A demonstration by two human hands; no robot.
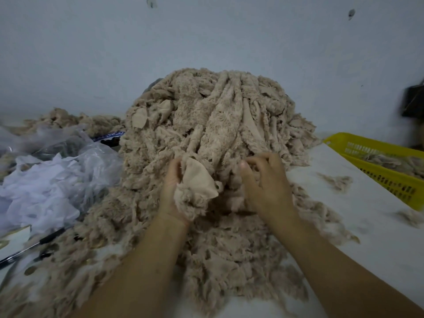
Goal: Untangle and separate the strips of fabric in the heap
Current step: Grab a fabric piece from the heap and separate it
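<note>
Left hand (171, 187) grips a bunched strip (197, 184); right hand (266, 180), fingers curled, picks at the heap (218, 111). Next: pull the strip free.

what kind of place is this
Likely a small textile or garment workshop: a big heap of beige fabric strips on a white table, a yellow basket holding more scraps, clear plastic bags alongside.

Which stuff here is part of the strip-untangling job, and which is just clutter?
Job: fabric heap; bunched piece gripped by left hand; right hand pinching into the heap; yellow basket, holding some strips.
Lying about: clear plastic bags; white material; pen; dark object by wall.
</note>
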